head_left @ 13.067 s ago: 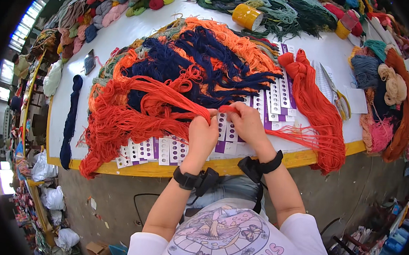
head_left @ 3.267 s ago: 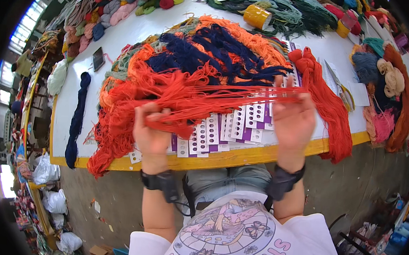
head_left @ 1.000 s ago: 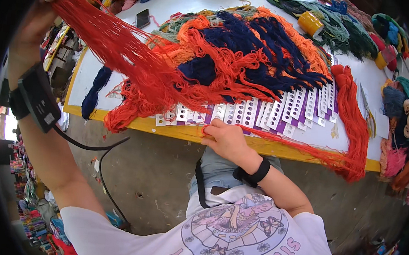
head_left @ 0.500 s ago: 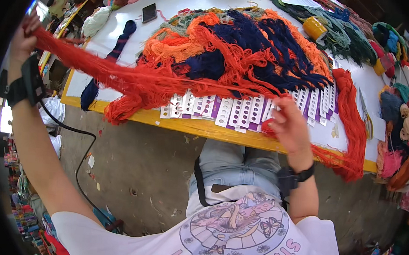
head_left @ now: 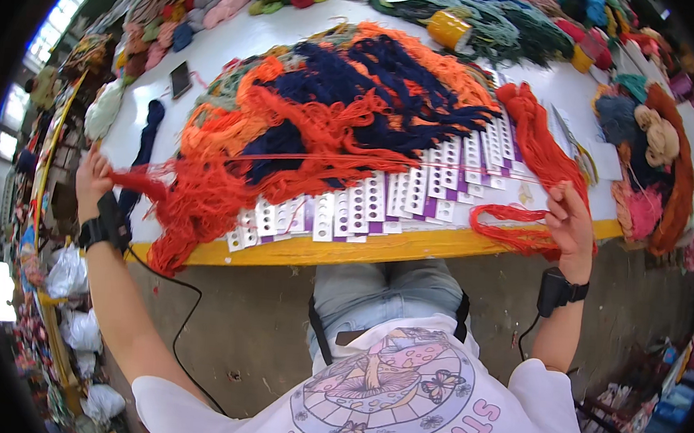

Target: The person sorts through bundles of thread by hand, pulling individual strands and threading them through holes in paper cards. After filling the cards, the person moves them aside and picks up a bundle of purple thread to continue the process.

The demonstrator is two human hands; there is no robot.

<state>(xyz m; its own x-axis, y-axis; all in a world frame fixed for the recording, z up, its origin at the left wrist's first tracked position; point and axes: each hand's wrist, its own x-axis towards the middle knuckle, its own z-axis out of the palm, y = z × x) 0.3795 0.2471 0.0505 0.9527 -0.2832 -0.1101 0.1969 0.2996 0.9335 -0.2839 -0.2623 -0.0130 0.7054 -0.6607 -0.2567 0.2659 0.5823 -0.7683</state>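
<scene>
The person wears a white shirt (head_left: 429, 423) and stands at the table (head_left: 296, 253), whose front edge is yellow and whose top is white. The floor (head_left: 275, 324) below is grey-brown, with small scraps on it.

Left hand (head_left: 94, 179): fingers folded in, gripping the gathered end of the red yarn (head_left: 204, 194) beyond the left part of the edge. Right hand (head_left: 570, 220): fingers curled, thumb drawn in, apparently pinching thin red strands; the exact contact cannot be told. The strands run nearly taut between the hands. The red yarn's loose mass lies across the table's front left, overhanging the edge.

Punched cards (head_left: 376, 198), white and purple, overlap in a row along the front. Behind them navy yarn (head_left: 388, 83) lies over orange yarn (head_left: 216, 135). To the left are a navy hank (head_left: 150, 130) and a phone (head_left: 180, 80); to the right, a knotted red hank (head_left: 534, 125) and scissors (head_left: 584, 162).

At the far side, a yellow can (head_left: 448, 30) lies on its side beside dark green yarn (head_left: 516, 35). Mixed yarn bundles (head_left: 228, 11) fill the far left corner. In the room at left are plastic bags (head_left: 67, 277) and bright windows (head_left: 59, 23).
</scene>
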